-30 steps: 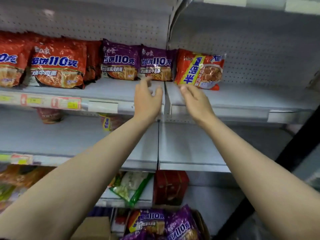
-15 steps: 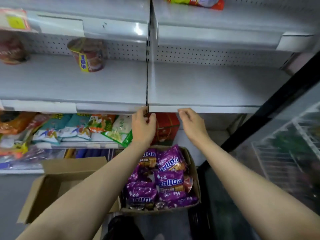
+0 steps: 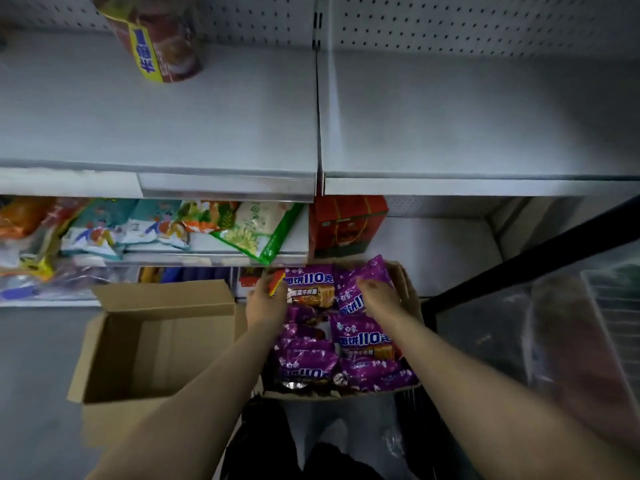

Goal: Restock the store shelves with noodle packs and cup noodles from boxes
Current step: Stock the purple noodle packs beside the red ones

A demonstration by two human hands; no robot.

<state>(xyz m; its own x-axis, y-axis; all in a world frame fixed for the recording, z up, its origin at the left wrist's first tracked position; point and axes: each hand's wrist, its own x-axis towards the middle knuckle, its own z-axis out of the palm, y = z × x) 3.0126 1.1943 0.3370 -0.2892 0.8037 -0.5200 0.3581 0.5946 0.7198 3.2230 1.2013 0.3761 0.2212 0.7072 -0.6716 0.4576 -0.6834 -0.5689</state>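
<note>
Both hands have dropped from the shelf edge [image 3: 450, 187] into the noodle box [image 3: 410, 289]; left hand [image 3: 266, 301] and right hand [image 3: 375, 296] curl over purple packs [image 3: 360, 336], grip unconfirmed, so pinch one pack's edge each and lift clear.

Shop: metal pegboard shelves [image 3: 159, 116], packaged snacks [image 3: 249, 226], stock boxes [image 3: 145, 341].

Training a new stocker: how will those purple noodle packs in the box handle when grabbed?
The purple noodle packs look glossy and crinkled, so probably slippery and crushable. They lie loosely heaped in the box, so neighbours may shift.
</note>
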